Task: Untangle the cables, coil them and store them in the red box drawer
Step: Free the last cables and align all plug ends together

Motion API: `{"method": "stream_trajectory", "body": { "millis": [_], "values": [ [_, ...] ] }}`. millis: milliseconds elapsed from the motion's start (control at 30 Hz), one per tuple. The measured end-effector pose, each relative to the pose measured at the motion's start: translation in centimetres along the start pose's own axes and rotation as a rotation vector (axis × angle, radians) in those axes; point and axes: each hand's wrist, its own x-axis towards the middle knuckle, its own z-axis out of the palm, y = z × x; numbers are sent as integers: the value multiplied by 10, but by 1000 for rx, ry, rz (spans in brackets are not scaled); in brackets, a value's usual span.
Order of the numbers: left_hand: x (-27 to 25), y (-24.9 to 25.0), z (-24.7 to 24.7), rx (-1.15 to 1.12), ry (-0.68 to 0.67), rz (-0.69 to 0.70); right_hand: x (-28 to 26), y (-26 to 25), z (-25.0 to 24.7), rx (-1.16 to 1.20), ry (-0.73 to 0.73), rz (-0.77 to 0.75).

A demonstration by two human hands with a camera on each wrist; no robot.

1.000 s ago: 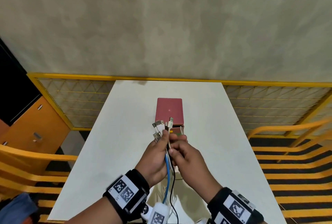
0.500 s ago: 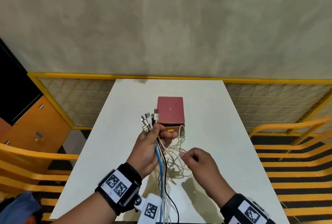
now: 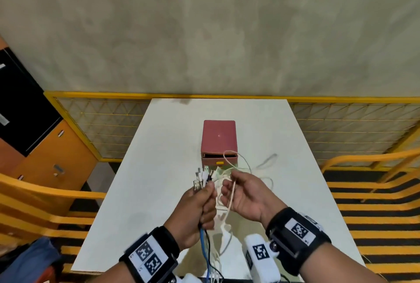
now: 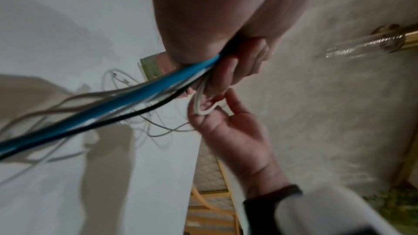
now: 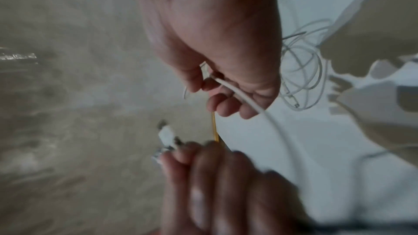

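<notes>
My left hand [image 3: 207, 188] grips a bundle of cables [image 3: 205, 249], blue, black and white, just below their plugs [image 3: 201, 177], which stick up out of the fist. In the left wrist view its fingers [image 4: 237, 63] curl round the blue cable [image 4: 135, 99]. Close on the right, my right hand [image 3: 230, 183] holds a white cable [image 3: 232, 194] whose loop arcs up in front of the red box [image 3: 219, 138]. The right wrist view shows those fingers [image 5: 226, 108] curled round that white cable [image 5: 248, 101]. The box's drawer [image 3: 219, 158] stands slightly open.
The white table [image 3: 159, 169] carries loose white cable loops [image 3: 266, 178] to the right of the box. Yellow railings [image 3: 363, 162] flank the table, an orange cabinet [image 3: 45, 153] stands at the left, and a yellow-framed mesh fence [image 3: 102, 123] runs behind.
My right hand left the bundle, dropped to the loose white cable, then came back up beside the left hand with a loop of it. The left hand kept its grip and shifted slightly.
</notes>
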Motion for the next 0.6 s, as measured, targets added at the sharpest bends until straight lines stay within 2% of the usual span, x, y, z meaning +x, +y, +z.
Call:
{"method": "stream_trajectory", "body": {
  "millis": [167, 367, 467, 600],
  "values": [
    [-14, -4, -44, 136, 67, -87, 5, -15, 0, 15, 40, -51],
    [-29, 17, -95, 409, 34, -193, 16, -33, -19, 196, 189, -186],
    [-26, 19, -93, 372, 104, -68, 18, -26, -23, 166, 160, -171],
    [-4, 18, -45, 370, 139, 161, 15, -1, -11, 97, 99, -141]
  ]
}}
